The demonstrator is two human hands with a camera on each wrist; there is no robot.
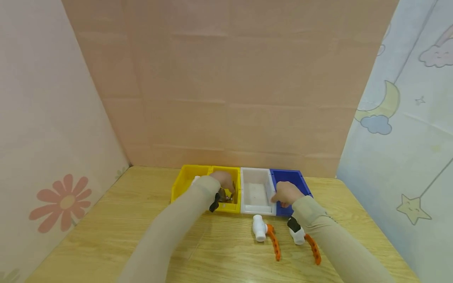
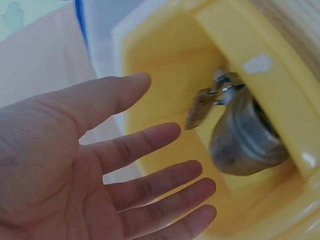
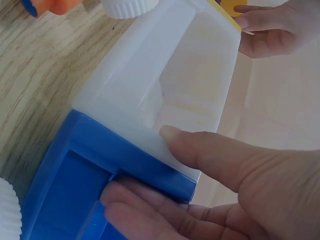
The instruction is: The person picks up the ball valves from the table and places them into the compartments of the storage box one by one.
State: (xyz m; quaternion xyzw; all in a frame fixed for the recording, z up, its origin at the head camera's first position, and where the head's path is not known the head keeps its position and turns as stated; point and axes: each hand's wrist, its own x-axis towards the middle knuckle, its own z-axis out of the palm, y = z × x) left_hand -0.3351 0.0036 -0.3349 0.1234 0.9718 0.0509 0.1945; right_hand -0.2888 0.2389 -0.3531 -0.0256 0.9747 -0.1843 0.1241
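My left hand (image 1: 223, 179) reaches over the right yellow bin (image 1: 230, 207), its fingers straight and apart in the left wrist view. Near its fingertips, inside that bin, lies a rounded metal piece (image 2: 242, 142) with what look like keys (image 2: 200, 107) beside it; the hand holds nothing. Over at the white bin (image 1: 259, 210) and the blue bin (image 1: 288, 175), my right hand (image 1: 287, 193) pinches their adjoining walls. Its thumb (image 3: 192, 145) presses on the white side, and its curled fingers (image 3: 135, 205) lie inside the blue one.
Two white ball valves lie in front of the bins: one (image 1: 259, 228) before the white bin, the other (image 1: 298, 236) partly under the right forearm. Both have orange handles. The left yellow bin (image 1: 189, 171) holds something white, mostly hidden by the left arm.
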